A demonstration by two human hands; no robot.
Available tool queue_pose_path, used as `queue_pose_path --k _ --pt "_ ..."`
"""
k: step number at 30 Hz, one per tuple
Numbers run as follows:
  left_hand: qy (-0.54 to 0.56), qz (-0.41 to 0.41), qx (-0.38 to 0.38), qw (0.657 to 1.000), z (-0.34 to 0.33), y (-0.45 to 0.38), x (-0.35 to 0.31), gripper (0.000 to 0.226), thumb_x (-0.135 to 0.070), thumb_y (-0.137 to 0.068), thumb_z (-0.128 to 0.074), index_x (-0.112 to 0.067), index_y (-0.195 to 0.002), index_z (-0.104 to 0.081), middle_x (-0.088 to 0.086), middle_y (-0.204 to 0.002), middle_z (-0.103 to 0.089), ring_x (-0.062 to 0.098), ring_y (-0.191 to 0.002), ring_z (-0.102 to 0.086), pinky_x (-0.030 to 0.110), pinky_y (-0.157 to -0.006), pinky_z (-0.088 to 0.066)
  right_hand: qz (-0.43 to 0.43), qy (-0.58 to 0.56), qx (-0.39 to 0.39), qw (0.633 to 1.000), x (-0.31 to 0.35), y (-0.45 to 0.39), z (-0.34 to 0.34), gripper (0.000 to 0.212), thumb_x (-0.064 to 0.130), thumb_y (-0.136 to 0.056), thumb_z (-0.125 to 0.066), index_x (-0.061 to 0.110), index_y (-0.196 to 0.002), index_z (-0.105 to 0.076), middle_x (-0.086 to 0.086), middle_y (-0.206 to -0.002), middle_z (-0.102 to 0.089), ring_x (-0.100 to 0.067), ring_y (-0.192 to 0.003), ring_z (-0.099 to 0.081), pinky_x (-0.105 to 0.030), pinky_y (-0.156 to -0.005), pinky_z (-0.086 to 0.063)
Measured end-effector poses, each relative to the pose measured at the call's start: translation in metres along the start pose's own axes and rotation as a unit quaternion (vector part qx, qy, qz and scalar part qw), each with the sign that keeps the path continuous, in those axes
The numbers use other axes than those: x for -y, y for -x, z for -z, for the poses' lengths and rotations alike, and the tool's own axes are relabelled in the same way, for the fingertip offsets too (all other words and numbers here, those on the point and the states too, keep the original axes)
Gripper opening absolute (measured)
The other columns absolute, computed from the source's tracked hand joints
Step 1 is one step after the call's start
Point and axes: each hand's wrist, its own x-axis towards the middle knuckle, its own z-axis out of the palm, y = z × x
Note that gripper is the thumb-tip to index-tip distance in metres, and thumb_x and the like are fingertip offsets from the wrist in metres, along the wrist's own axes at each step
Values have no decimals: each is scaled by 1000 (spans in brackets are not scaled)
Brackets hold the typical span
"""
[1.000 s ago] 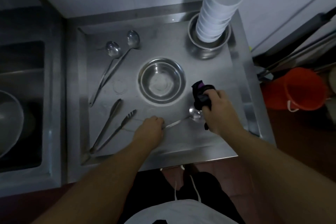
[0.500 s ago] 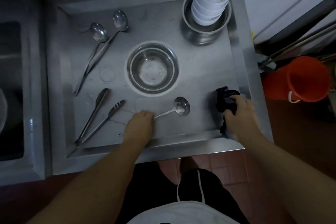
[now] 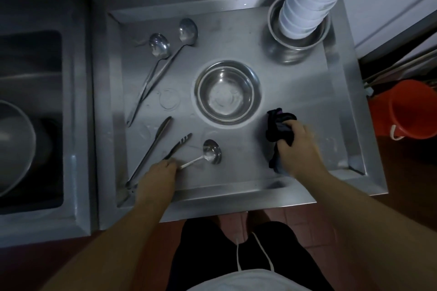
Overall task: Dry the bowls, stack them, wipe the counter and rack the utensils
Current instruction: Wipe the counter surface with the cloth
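Note:
My left hand (image 3: 158, 178) grips the handle end of a small metal ladle (image 3: 211, 151) that lies on the steel counter (image 3: 295, 97). My right hand (image 3: 299, 146) holds a dark cloth (image 3: 279, 127) pressed on the counter to the right of the ladle. A steel bowl (image 3: 227, 92) sits open side up in the middle. At the back right a tall stack of white bowls (image 3: 309, 0) stands inside a steel bowl (image 3: 290, 47). Two long spoons (image 3: 163, 59) lie at the back left, and tongs (image 3: 156, 146) lie just left of my left hand.
A sink basin (image 3: 30, 113) with a large metal bowl (image 3: 14, 149) is on the left. An orange bucket (image 3: 411, 108) stands on the floor to the right. Water rings mark the counter between the spoons and the tongs. The counter has a raised rim.
My right hand has taken the cloth off the ladle's bowl and moved it right, onto the counter. My left hand has kept its hold on the ladle's handle, shifting toward the tongs.

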Motion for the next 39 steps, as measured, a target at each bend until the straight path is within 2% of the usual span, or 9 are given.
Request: queue_pose_path --k 5,13,17,20,22,27,32,35,39 --pt "-26 -5 2 1000 2 7 21 32 -9 -101 -51 -21 -128 -64 4 -113 -61 28 -104 -62 45 -80 -56 49 10 24 998 21 0 -32 46 14 -94 -69 18 -139 -59 -14 -129 -53 -34 -108 -59 -37 -93 -46" --pt "-5 -8 -2 1000 5 4 19 24 -11 -101 -51 -15 -118 -68 7 -113 -63 31 -105 -62 48 -82 -55 132 91 81 984 37 10 -86 47 28 -97 -70 20 -141 -58 -11 -140 -53 -38 -123 -52 -51 -103 -50" --pt "-4 -14 -8 1000 7 4 17 27 -14 -103 -48 -17 -121 -68 6 -116 -64 31 -106 -61 49 -83 -56 211 252 91 940 26 6 -102 54 39 -105 -55 27 -157 -45 -6 -168 -33 -36 -154 -27 -51 -123 -28" --pt "-2 -22 -18 1000 7 8 17 26 -15 -102 -50 -14 -120 -69 7 -116 -64 32 -107 -61 49 -86 -55 264 292 158 906 10 -7 -106 67 25 -108 -46 24 -168 -17 4 -177 -6 -27 -164 1 -44 -132 -9" --pt "9 -25 -21 999 8 11 18 26 -14 -101 -52 -12 -122 -69 7 -119 -64 31 -108 -61 48 -89 -54 231 265 140 926 -5 -8 -104 71 12 -105 -49 21 -168 -18 3 -177 -8 -28 -164 -2 -46 -131 -14" --pt "35 -45 -29 998 13 17 18 31 -12 -96 -57 -7 -126 -67 9 -120 -64 32 -106 -61 47 -89 -53 -15 178 26 983 -25 20 -102 81 -2 -100 -48 16 -169 -9 3 -178 3 -26 -164 3 -46 -131 -18" --pt "62 -66 -60 994 24 22 16 37 -12 -92 -61 -11 -130 -64 9 -119 -63 30 -105 -59 45 -86 -54 36 185 54 980 -6 72 -135 67 43 -108 -38 10 -166 -27 -7 -176 -17 -33 -162 -14 -49 -129 -23" --pt "63 -101 -90 989 32 21 7 37 -12 -89 -64 -9 -125 -66 10 -113 -63 30 -96 -60 45 -81 -54 198 243 86 946 -4 99 -149 59 47 -106 -40 14 -151 -57 -4 -165 -45 -31 -154 -37 -52 -122 -37" --pt "73 -144 -113 980 45 15 -8 35 -11 -87 -67 -9 -122 -67 9 -110 -64 29 -94 -62 45 -80 -56 268 269 93 920 -28 93 -127 49 40 -105 -47 17 -145 -62 -1 -159 -53 -30 -150 -45 -52 -119 -40"
